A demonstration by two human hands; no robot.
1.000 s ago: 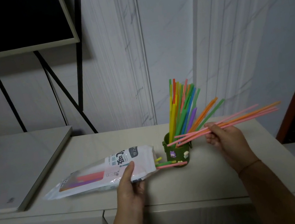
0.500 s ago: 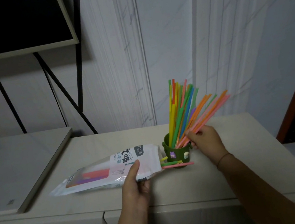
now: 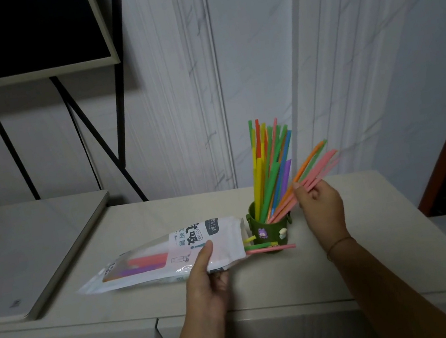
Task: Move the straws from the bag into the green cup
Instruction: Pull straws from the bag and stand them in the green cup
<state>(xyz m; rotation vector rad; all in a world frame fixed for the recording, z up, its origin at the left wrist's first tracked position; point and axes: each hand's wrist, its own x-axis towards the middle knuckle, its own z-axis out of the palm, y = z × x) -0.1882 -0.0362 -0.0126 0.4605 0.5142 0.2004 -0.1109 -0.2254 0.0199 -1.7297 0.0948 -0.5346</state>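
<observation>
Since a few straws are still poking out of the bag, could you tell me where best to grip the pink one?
Pinch the pink straw at its exposed end, coming from the right, where it lies flat past the bag mouth in front of the green cup. Pull it lengthwise, rightward.

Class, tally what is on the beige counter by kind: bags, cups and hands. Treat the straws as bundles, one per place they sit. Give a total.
Bags: 1, the straw bag
Cups: 1, the green cup
Hands: 2, left hand and right hand
Straw bundles: 2, straws in the cup, straws in the bag
Total: 6
</observation>
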